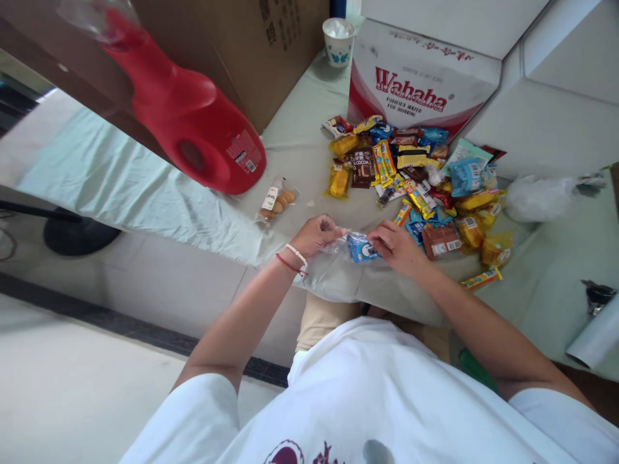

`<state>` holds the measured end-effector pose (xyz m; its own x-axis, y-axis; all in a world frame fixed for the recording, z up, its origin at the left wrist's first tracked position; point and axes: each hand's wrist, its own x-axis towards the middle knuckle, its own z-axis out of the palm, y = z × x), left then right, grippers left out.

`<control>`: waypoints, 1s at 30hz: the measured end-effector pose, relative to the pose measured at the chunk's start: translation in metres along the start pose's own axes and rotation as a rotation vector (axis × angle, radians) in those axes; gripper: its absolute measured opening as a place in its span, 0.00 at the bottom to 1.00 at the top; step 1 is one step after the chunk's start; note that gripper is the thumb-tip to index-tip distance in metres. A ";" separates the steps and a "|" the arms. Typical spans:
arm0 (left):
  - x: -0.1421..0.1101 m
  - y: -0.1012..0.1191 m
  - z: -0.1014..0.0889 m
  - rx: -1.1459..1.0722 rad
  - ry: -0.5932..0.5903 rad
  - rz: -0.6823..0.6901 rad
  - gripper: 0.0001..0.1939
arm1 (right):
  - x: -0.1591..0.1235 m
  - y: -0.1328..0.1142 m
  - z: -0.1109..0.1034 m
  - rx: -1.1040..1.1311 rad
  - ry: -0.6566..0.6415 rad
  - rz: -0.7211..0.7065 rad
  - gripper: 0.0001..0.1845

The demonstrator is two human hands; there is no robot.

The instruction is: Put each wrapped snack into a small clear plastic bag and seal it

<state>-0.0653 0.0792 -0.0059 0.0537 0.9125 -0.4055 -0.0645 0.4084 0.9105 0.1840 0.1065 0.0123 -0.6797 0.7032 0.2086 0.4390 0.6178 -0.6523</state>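
Note:
My left hand pinches the edge of a clear plastic bag near the table's front edge. At the bag's right end lies a small blue snack packet; whether it is fully inside the bag I cannot tell. My right hand has its fingers closed on the right end of that packet, partly hiding it. Just beyond both hands spreads a pile of wrapped snacks in yellow, brown, blue and red. To the left rests a clear bag of round biscuits with a white label.
A large red detergent bottle stands at the left before a brown cardboard box. Behind the snacks are a Wahaha water carton and a paper cup. Crumpled clear plastic bags and a pale roll lie to the right.

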 end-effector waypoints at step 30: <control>-0.025 -0.023 -0.006 0.086 0.290 0.240 0.08 | 0.006 0.018 0.012 -0.247 -0.161 -0.083 0.16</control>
<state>-0.0708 0.0474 -0.0173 -0.2379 0.9554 -0.1751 0.0431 0.1904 0.9808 0.1804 0.1178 -0.0072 -0.7946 0.5945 0.1229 0.4944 0.7513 -0.4372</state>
